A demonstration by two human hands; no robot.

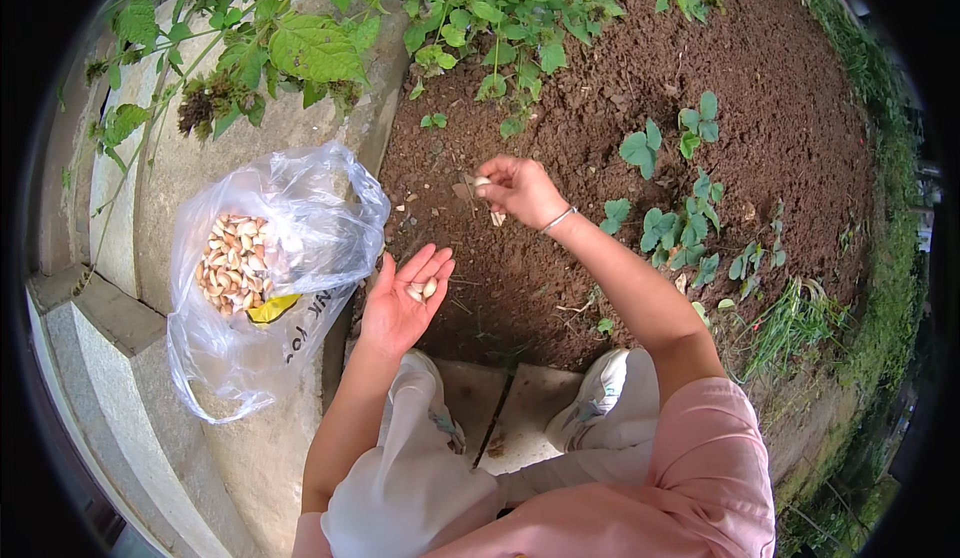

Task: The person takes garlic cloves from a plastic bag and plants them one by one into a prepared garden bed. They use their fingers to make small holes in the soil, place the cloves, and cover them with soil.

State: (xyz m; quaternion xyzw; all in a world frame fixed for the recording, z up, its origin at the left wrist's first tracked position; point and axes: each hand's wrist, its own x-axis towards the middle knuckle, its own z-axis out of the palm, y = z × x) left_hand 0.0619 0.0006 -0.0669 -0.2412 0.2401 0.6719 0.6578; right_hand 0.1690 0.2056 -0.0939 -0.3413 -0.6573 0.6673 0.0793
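Observation:
Palm up, my left hand (401,307) cradles a few garlic cloves (422,290) on its slightly curled fingers. Between the thumb and fingertips of my right hand (521,192) is a single pale garlic clove (481,181). That hand hovers over or close to the bare brown soil (465,235); whether it touches the ground I cannot tell. To the left, a clear plastic bag (315,183) lies open on the concrete ledge, with many garlic cloves (234,262) heaped inside. A yellow piece of packaging (274,308) shows beside the heap, and the bag bears black printing.
Leafy stems (315,48) overhang the bed and the concrete ledge (247,408) at upper left. Low strawberry-like plants (675,228) grow right of my right arm. My shoes (596,393) stand on paving slabs (529,408) at the soil's near edge. Concrete steps (112,378) descend at left.

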